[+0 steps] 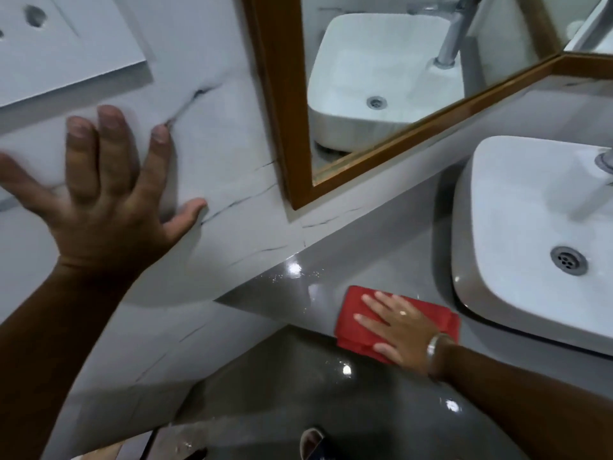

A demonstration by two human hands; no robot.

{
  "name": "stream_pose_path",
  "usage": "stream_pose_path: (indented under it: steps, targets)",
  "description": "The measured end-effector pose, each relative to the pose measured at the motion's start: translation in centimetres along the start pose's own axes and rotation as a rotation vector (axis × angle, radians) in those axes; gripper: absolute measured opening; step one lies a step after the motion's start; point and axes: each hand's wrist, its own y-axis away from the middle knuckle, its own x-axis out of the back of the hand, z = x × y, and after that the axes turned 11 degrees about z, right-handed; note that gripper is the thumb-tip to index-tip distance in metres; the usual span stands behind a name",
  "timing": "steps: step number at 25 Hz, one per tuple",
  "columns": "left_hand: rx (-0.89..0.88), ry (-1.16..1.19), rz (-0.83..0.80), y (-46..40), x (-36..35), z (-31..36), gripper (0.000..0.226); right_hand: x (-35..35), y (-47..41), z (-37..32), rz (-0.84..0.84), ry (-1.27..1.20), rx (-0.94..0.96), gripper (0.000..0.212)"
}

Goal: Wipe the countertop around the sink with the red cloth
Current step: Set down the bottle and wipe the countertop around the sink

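Observation:
A folded red cloth (356, 322) lies flat on the grey countertop (371, 254), just left of the white basin (517, 207) and near the counter's front edge. My right hand (399, 325) presses flat on the cloth, fingers spread and pointing left, a metal bangle on the wrist. My left hand (109, 197) is spread open against the white marbled wall at the left and holds nothing. The counter surface shines wet behind the cloth.
A wood-framed mirror (391, 78) hangs above the counter and reflects the basin and tap. The tap (602, 180) shows at the right edge. A white switch plate (63, 44) is at top left. Below the counter lies a glossy dark floor (318, 400) with a shoe (311, 443).

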Motion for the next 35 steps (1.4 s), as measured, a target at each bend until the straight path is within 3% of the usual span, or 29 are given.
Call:
stream_pose_path:
  steps: [2,4,5,7,10,12,16,21,23,25,27,30,32,33,34,35]
  targets:
    - [-0.060,-0.017,0.125,-0.8,0.4,0.5,0.090,0.3,-0.2,2.4,-0.022,0.008,-0.208,0.065]
    - [-0.110,-0.055,0.158,-1.2,0.4,0.7,0.091,0.4,-5.1,1.8,-0.008,-0.012,-0.515,0.062]
    - [-0.107,-0.077,0.166,-1.3,0.4,0.8,0.092,0.2,-8.4,0.6,0.014,-0.020,-0.571,0.061]
    - [-0.102,-0.126,0.179,-1.2,0.4,1.1,0.092,0.0,-13.8,-2.8,-0.022,-0.051,-0.431,0.062]
    - [-0.105,-0.146,0.200,-1.4,0.2,1.0,0.090,0.4,-14.2,-3.1,-0.098,-0.068,0.169,0.059]
    - [-0.106,-0.160,0.222,-1.3,0.2,1.1,0.090,0.7,-11.2,0.8,-0.079,0.023,0.405,0.058]
    - [-0.111,-0.166,0.255,-1.4,-0.3,0.9,0.090,1.8,-9.9,5.8,-0.101,0.057,0.215,0.067]
    - [-0.085,-0.167,0.255,-1.1,-0.5,1.0,0.089,-0.2,-20.9,-6.1,-0.045,-0.087,0.530,0.058]
    - [-0.079,-0.176,0.246,-1.2,-0.4,1.1,0.090,-0.2,-22.4,-9.7,-0.057,-0.126,0.519,0.060]
    - [-0.078,-0.188,0.245,-1.2,-0.1,1.1,0.090,0.6,-20.2,-8.8,-0.039,-0.131,0.433,0.063]
    - [-0.082,-0.194,0.249,-1.2,0.0,1.2,0.090,0.9,-15.9,-4.5,0.031,-0.094,0.214,0.065]
    - [-0.077,-0.225,0.261,-1.3,-0.1,1.4,0.091,0.8,-8.4,1.1,0.057,-0.061,-0.491,0.064]
    - [-0.059,-0.232,0.263,-1.1,-0.2,1.6,0.092,0.5,-7.5,-0.6,0.071,-0.055,-0.967,0.065]
    - [-0.057,-0.231,0.272,-1.0,-0.2,1.7,0.092,0.8,-9.1,-2.9,0.078,-0.059,-1.100,0.066]
    - [-0.061,-0.225,0.280,-1.1,-0.3,1.7,0.092,1.2,-11.3,-5.4,0.064,-0.105,-1.129,0.067]
    - [-0.066,-0.219,0.286,-1.1,-0.3,1.7,0.092,1.4,-13.5,-7.9,0.049,-0.153,-1.033,0.068]
